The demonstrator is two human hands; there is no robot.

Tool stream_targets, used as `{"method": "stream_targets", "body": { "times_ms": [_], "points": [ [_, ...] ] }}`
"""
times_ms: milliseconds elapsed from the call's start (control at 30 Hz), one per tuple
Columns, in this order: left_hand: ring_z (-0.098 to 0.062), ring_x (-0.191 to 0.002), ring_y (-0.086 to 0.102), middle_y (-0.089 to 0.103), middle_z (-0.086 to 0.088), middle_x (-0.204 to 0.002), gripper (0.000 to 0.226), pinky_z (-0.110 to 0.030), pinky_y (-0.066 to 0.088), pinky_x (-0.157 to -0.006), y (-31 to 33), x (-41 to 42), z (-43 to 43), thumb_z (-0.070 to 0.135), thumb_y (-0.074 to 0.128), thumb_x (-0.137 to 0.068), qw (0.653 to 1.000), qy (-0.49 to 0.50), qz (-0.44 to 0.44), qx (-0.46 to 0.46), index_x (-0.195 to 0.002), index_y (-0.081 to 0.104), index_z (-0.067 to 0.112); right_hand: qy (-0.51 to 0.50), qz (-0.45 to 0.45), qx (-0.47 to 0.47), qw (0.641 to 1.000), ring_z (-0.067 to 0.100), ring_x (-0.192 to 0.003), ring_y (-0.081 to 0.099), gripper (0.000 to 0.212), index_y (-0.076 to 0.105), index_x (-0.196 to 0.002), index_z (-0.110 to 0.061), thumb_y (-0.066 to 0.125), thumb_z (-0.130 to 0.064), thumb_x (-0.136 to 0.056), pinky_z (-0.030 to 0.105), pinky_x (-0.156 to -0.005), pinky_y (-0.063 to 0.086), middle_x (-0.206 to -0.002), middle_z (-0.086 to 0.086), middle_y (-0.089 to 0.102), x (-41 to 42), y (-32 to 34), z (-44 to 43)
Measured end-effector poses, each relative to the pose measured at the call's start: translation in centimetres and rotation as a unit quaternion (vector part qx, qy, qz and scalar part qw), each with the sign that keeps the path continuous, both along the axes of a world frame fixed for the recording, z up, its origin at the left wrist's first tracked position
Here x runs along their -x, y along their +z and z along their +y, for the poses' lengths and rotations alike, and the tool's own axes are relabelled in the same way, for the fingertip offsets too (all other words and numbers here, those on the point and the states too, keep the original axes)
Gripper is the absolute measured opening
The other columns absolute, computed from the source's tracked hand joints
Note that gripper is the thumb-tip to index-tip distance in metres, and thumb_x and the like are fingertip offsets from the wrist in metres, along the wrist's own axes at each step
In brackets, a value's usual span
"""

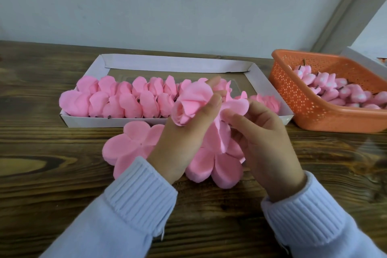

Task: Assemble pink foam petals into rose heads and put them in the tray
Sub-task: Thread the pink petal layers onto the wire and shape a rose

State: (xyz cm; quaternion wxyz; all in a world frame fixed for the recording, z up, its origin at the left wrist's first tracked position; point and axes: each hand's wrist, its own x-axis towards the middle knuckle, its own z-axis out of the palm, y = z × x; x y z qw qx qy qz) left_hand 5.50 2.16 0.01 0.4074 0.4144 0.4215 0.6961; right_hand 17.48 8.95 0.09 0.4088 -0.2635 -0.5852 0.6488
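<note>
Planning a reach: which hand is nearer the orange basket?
Right. The right hand, pinching a petal sheet, sits left of the orange basket; the left hand, holding a rose head, lies farther left.

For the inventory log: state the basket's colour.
Orange; the basket shows best in the head view, at right.

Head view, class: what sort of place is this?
Likely a handcraft piecework bench: a white tray of finished pink roses, flat petal cutouts on a wooden table, an orange basket of bud cores.
</note>
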Motion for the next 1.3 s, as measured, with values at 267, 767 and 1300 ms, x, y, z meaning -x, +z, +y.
{"method": "stream_targets", "body": {
  "times_ms": [267, 767, 1300],
  "points": [
    [-0.013, -0.098, 0.069, 0.074, 0.002, -0.095, 0.020, -0.040, 0.054, -0.092, -0.35, -0.02, 0.15, 0.047, 0.062, -0.076, 0.997, 0.007, 0.080, -0.002, -0.090, 0.074, 0.038, -0.130, -0.027, -0.269, 0.954, 0.029, -0.066, 0.061, 0.008, 0.065, -0.077, -0.012, 0.065, -0.010, -0.085, 0.039, -0.061, 0.050, -0.072, 0.009, 0.065, -0.01, 0.33, -0.73],
    [-0.023, -0.087, 0.069, 0.069, -0.017, -0.095, 0.032, -0.040, 0.054, -0.084, 0.02, -0.32, -0.49, 0.048, 0.065, -0.073, 0.989, -0.039, 0.143, 0.028, -0.088, 0.069, 0.020, -0.143, -0.013, -0.331, 0.933, 0.013, -0.067, 0.063, 0.005, 0.066, -0.079, -0.011, 0.068, -0.008, -0.083, 0.022, -0.064, 0.050, -0.074, -0.004, 0.067, -0.25, 0.60, -0.82],
    [0.001, -0.076, 0.065, 0.069, 0.018, -0.074, 0.029, -0.022, 0.049, -0.074, -0.02, 0.10, -0.19, 0.068, 0.067, -0.067, 0.992, -0.036, 0.109, -0.056, -0.080, 0.071, 0.042, 0.066, 0.068, -0.187, 0.978, 0.020, -0.099, 0.063, 0.031, 0.062, -0.110, -0.013, 0.052, -0.006, -0.082, 0.029, -0.085, 0.050, -0.106, 0.001, 0.067, -0.02, 0.33, -0.68]
  ]
}}
